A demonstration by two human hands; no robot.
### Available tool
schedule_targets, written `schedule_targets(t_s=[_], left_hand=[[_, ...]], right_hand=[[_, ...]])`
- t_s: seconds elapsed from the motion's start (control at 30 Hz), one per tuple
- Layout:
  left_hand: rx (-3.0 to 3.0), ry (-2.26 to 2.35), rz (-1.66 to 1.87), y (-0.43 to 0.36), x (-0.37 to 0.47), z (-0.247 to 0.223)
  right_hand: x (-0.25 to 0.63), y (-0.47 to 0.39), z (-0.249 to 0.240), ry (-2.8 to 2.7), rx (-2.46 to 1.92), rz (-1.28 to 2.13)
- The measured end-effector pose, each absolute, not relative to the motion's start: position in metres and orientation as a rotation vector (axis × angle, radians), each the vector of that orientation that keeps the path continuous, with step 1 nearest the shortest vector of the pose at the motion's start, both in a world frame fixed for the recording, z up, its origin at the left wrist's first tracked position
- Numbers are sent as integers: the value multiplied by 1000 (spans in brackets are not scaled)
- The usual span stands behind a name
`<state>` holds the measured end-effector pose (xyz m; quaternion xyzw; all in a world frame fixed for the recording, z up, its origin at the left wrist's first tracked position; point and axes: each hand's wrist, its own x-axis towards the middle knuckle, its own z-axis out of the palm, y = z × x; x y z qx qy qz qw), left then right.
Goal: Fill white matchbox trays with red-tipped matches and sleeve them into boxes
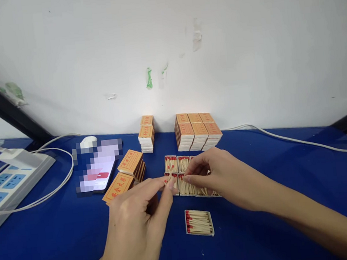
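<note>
Several open matchbox trays [187, 190] filled with red-tipped matches stand side by side in two rows. My left hand [139, 216] pinches a few matches [168, 182] between thumb and fingertips, over the front left tray. Above the trays beside it, my right hand [217, 173] has thumb and index finger brought together; anything small between them cannot be made out. This hand hides part of the right-hand trays. Closer to me, a single tray of matches [199, 222] lies apart, its red heads to the left.
Stacked orange matchboxes [197, 131] stand near the wall, with a smaller stack [146, 133] to their left. More matchbox sleeves [119, 187] are piled beside my left hand. A phone [103, 166], a white power strip [9, 188] and looping cables occupy the left side.
</note>
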<state>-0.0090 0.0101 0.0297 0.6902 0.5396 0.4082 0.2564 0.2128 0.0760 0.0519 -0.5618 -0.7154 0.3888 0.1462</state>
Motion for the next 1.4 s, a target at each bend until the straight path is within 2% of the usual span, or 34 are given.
schedule_targets(t_s=[0.87,1.4], left_hand=[[1907,1426,996,9,-8,28],[1989,1382,1009,9,-8,28]], right_hand=[[214,82,55,-2134,-1646,876],[221,79,55,-2254,-1600,851]])
